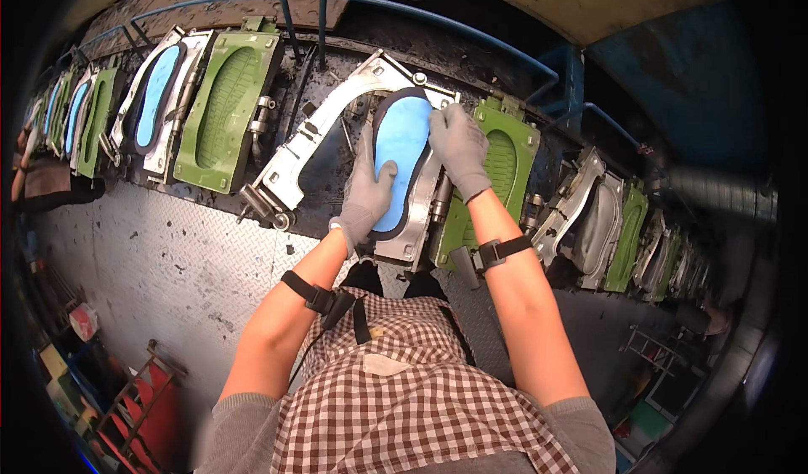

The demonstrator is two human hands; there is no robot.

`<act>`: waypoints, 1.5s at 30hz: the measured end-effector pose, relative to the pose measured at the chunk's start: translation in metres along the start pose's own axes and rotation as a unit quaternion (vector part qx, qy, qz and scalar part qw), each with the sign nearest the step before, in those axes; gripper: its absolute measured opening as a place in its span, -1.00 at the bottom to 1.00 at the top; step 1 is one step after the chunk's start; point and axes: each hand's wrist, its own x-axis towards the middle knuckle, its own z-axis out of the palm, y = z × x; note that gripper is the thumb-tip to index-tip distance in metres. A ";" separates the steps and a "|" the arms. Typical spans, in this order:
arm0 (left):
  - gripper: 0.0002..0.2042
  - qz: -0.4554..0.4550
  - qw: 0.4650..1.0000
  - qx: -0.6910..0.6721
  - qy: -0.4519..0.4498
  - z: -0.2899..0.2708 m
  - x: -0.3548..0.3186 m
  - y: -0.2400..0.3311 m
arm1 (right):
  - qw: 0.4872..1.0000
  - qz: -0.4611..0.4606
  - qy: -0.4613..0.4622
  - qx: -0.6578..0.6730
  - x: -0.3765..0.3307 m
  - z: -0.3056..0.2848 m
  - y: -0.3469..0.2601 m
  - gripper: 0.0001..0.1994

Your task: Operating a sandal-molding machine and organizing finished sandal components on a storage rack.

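A blue shoe sole in a metal mould is pressed flat by the open gloved left hand and right hand, above a checker-plate floor.

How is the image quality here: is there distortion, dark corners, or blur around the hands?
Head view: strong fisheye bend, so the blue rail and the mould row curve; corners are black; light is even, with slight glare on the blue sole; the left hand and right hand are sharp, the rim softer.
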 end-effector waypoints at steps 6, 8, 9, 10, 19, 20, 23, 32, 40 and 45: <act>-0.37 0.037 0.943 0.330 0.026 0.027 -0.010 0.002 | 0.957 -0.222 0.169 0.082 -0.012 0.005 -0.044 -0.76; -0.47 0.033 0.957 0.289 -0.005 0.034 -0.018 0.008 | 0.872 -0.467 -0.054 -0.137 -0.023 0.016 -0.081 -0.78; -0.47 0.052 0.961 0.272 0.008 0.032 -0.025 0.013 | 0.834 -0.524 -0.097 -0.147 -0.030 0.018 -0.089 -0.79; -0.50 0.067 0.947 0.313 0.002 0.026 -0.034 0.017 | 0.838 -0.515 -0.089 -0.160 -0.029 0.020 -0.097 -0.79; -0.68 0.006 0.891 0.454 0.017 -0.192 -0.082 -0.036 | 0.895 -0.445 0.011 -0.010 -0.021 0.031 -0.043 -0.84; -0.70 -0.101 0.919 0.381 -0.005 -0.197 -0.084 -0.047 | 0.895 -0.445 0.022 -0.008 -0.021 0.032 -0.040 -0.84; -0.71 0.021 0.924 0.382 -0.018 -0.170 -0.103 -0.053 | 0.906 -0.422 0.001 0.043 -0.021 0.036 -0.041 -0.87; -0.58 -0.170 0.914 0.226 -0.291 -0.095 -0.150 0.051 | 0.875 -0.458 -0.036 0.153 -0.095 0.016 0.035 -0.62; -0.40 0.266 0.899 0.319 -0.139 -0.081 -0.071 -0.033 | 0.900 -0.424 -0.094 0.030 -0.156 0.034 0.063 -0.41; -0.48 0.346 0.913 0.207 -0.068 -0.059 -0.064 -0.055 | 0.900 -0.411 0.040 0.140 -0.163 0.069 0.051 -0.68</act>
